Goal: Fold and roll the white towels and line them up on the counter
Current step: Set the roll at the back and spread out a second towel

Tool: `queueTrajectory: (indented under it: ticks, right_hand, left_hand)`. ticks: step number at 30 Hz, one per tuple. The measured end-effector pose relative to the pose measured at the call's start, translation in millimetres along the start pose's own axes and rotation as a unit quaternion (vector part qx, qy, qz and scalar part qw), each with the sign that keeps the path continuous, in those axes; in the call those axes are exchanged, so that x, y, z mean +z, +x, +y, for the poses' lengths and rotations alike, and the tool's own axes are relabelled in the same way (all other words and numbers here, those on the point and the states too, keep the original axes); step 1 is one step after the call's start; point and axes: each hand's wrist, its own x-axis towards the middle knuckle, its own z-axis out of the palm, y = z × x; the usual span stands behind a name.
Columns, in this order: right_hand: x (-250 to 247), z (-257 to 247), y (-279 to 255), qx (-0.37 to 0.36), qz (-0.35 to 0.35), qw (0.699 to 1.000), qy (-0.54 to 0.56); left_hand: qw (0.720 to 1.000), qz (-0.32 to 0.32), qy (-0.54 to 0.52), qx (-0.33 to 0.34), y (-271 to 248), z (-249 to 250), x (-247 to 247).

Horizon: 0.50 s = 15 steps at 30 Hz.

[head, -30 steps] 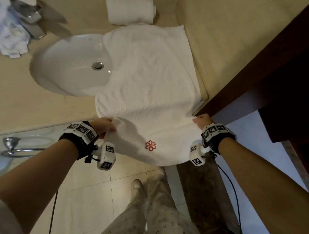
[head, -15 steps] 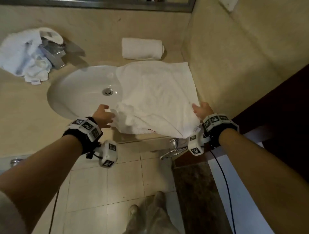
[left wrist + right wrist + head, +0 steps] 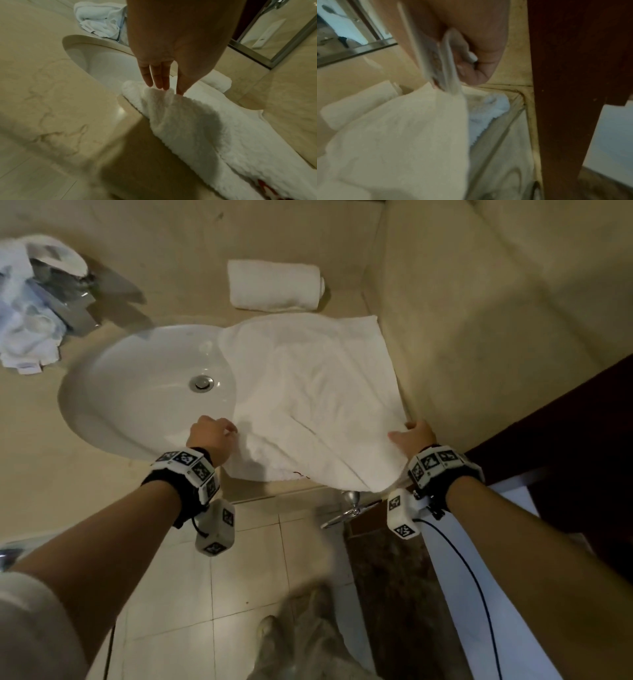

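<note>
A white towel (image 3: 315, 392) lies spread on the beige counter (image 3: 41, 446), to the right of the sink (image 3: 137, 392) and overlapping its rim. Its near part is lifted and folded toward the back. My left hand (image 3: 214, 431) pinches the near left corner between thumb and fingertips (image 3: 157, 81). My right hand (image 3: 409, 434) grips the near right corner, fingers (image 3: 467, 67) curled round the cloth. A red emblem (image 3: 264, 188) shows at the towel's (image 3: 205, 128) front fold. One rolled white towel (image 3: 274, 285) lies at the back of the counter, behind the spread one.
A heap of loose white towels (image 3: 27, 313) lies over the faucet (image 3: 65, 299) at the back left. A beige side wall (image 3: 479, 320) and a dark wooden frame (image 3: 565, 412) bound the counter on the right. A chrome towel ring (image 3: 349, 508) hangs below the counter edge.
Both hands lifted the towel's near edge from hanging over the counter front and carried it forward over the towel. The emblem is now almost hidden. The head view has tilted up.
</note>
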Motion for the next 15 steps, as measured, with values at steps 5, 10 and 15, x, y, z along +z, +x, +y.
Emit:
queueTrajectory:
  ticks: [5, 10, 15]
  right_hand:
    - [-13.1, -37.5, 16.5, -0.014, 0.048, 0.98, 0.19]
    - [-0.9, -64.4, 65.8, 0.007, -0.002, 0.966, 0.26]
    - [18.4, -83.8, 117.2, 0.045, -0.077, 0.952, 0.294]
  left_hand:
    - [0.999, -0.041, -0.005, 0.033, 12.6, 13.4, -15.3]
    - [0.995, -0.091, 0.007, 0.029, 48.3, 29.9, -10.9]
    - [0.986, -0.151, 0.055, 0.05, 81.9, 48.8, 5.9]
